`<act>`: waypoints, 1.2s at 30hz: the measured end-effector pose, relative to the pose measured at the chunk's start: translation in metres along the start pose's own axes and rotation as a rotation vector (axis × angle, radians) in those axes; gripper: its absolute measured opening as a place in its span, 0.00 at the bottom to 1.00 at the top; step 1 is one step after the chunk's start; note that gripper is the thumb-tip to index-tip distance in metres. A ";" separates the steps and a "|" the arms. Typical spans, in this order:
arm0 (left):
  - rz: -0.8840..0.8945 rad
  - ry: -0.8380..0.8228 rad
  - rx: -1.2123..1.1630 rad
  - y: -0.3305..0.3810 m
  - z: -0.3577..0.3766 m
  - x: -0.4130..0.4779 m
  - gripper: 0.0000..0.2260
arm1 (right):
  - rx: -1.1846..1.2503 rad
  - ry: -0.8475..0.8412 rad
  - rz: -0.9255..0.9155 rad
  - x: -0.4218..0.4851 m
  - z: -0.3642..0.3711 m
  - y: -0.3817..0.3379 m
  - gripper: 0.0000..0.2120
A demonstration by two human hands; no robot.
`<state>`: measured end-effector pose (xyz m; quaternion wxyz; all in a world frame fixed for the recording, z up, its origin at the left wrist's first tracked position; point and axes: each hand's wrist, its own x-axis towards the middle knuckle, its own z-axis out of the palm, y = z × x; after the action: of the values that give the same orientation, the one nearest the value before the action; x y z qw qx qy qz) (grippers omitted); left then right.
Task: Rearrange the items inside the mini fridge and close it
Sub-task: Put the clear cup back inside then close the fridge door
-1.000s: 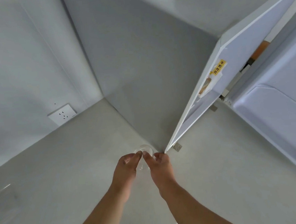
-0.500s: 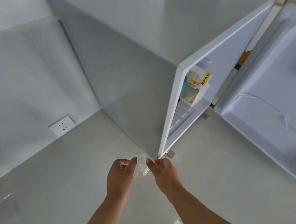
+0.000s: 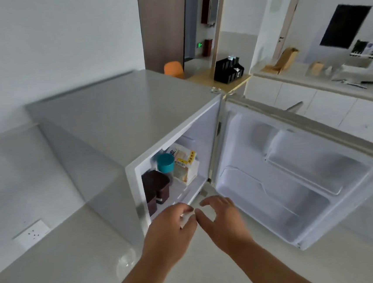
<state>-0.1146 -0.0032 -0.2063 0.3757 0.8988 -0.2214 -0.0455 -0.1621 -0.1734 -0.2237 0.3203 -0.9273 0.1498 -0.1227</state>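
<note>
The grey mini fridge stands on the floor with its door swung wide to the right. Inside are two dark brown lidded boxes, a jar with a teal lid and a bread bag with a yellow label. My left hand and my right hand hover side by side just in front of the fridge's lower front edge, fingers loosely curled and apart, nothing in either. A clear glass cup stands on the floor by the fridge's left corner, left of my left forearm.
A wall socket sits low on the left wall. Behind the fridge are an orange object and a black organiser on a wooden shelf. White cabinets with a cluttered counter run along the right.
Both hands let go of the clear glass cup on the floor and moved right to the fridge opening. My view lifted, so the fridge's inside and the room now show.
</note>
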 end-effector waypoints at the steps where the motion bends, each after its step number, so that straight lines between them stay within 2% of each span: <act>1: 0.069 0.034 0.038 0.016 -0.007 0.007 0.17 | -0.029 0.037 -0.039 0.006 -0.018 -0.003 0.23; 5: 0.371 0.230 0.137 0.069 -0.040 0.032 0.22 | -0.132 0.177 -0.178 0.027 -0.088 -0.016 0.26; 7: 0.466 0.294 0.244 0.090 -0.057 0.045 0.26 | -0.216 0.223 -0.227 0.036 -0.123 -0.020 0.29; 11: 0.419 0.255 0.483 0.121 -0.087 0.068 0.35 | -0.424 0.195 -0.181 0.050 -0.184 -0.026 0.40; 16: 0.223 0.135 0.680 0.123 -0.107 0.084 0.44 | -0.638 0.178 0.000 0.055 -0.231 -0.008 0.43; 22: 0.156 0.092 0.756 0.108 -0.132 0.091 0.37 | -0.830 0.092 0.198 0.047 -0.257 0.018 0.39; 29: 0.128 0.029 0.690 0.081 -0.157 0.110 0.28 | -0.757 0.127 0.152 0.042 -0.275 0.036 0.23; 36: 0.122 0.041 0.702 0.075 -0.153 0.110 0.25 | -0.738 0.165 0.136 0.037 -0.268 0.046 0.20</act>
<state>-0.0055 0.0030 -0.0361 0.0502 0.9590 -0.2690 0.0740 -0.2240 -0.3703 -0.0424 -0.0408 -0.9552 0.2702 -0.1135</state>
